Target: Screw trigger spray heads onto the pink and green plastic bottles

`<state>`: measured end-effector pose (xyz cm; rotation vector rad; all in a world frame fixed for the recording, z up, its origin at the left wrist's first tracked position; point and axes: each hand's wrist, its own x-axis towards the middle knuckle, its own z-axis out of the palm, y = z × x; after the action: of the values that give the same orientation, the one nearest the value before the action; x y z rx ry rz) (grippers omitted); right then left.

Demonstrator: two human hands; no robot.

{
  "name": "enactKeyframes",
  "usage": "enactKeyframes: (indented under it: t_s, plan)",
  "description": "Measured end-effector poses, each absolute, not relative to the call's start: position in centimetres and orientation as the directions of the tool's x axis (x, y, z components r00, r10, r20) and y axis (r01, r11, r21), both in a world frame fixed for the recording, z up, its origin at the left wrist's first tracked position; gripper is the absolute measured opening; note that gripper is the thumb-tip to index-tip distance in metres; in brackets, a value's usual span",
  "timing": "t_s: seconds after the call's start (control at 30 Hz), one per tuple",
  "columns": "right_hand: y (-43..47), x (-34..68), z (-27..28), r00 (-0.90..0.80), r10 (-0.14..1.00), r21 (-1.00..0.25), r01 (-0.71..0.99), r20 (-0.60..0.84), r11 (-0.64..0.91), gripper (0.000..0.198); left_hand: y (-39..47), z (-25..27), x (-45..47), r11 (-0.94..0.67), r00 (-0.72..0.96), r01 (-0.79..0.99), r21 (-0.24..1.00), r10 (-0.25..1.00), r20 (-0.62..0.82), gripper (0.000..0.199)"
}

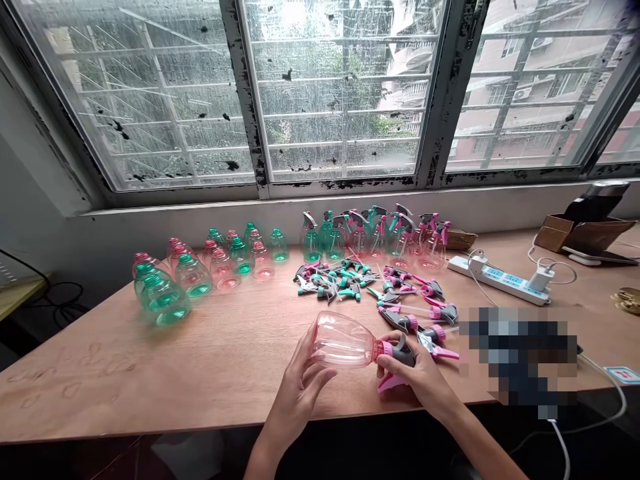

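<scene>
As I watched through the head view, my left hand (295, 397) was half-curled around the base of a pink bottle (343, 340), and my right hand (419, 373) was closed about the spray head (406, 353) at its neck. I had the bottle sideways over the table's (235, 380) front part, near the loose sprayers (349, 291).

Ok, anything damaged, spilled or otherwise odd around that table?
The window frame looks worn: ragged black patches break up its grey surface. On the table, loose spray heads lie jumbled at mixed angles, untidy rather than clearly damaged. I see no spill, though pixelation hides an area at right.
</scene>
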<state>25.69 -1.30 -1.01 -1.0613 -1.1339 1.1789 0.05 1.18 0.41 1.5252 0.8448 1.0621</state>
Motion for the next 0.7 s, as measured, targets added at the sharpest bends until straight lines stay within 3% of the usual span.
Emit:
enactKeyframes:
  t_s: [0.2, 0.3, 0.43, 0.57, 0.7]
  plan:
    - [-1.6, 25.5, -0.8, 0.014, 0.980, -0.979, 0.057, 0.198, 0.197, 0.043, 1.6, -1.3, -0.2, -0.182, 0.278, -0.098, 0.978, 0.939, 0.202, 0.108]
    - [-1.6, 25.4, -0.8, 0.026, 0.986, -0.987, 0.008, 0.163, 0.163, 0.047, 1.7, -1.4, -0.2, -0.165, 0.268, -0.121, 0.979, 0.944, 0.192, 0.117]
    - [-1.7, 25.4, -0.8, 0.037, 0.996, -0.988, -0.128, 0.086, 0.090, 0.051, 1.3, -0.6, -0.3, -0.181, 0.359, -0.023, 0.983, 0.916, 0.178, 0.108]
    - [-1.7, 25.3, -0.6, 0.048, 0.996, -0.985, -0.155, 0.073, 0.079, 0.052, 1.1, -0.2, -0.2, -0.279, 0.374, 0.017, 0.960, 0.892, 0.253, 0.091]
    - [-1.8, 25.3, -0.6, 0.040, 0.995, -0.985, -0.148, 0.087, 0.092, 0.049, 1.0, -0.3, -0.3, -0.268, 0.358, 0.040, 0.963, 0.903, 0.236, 0.110]
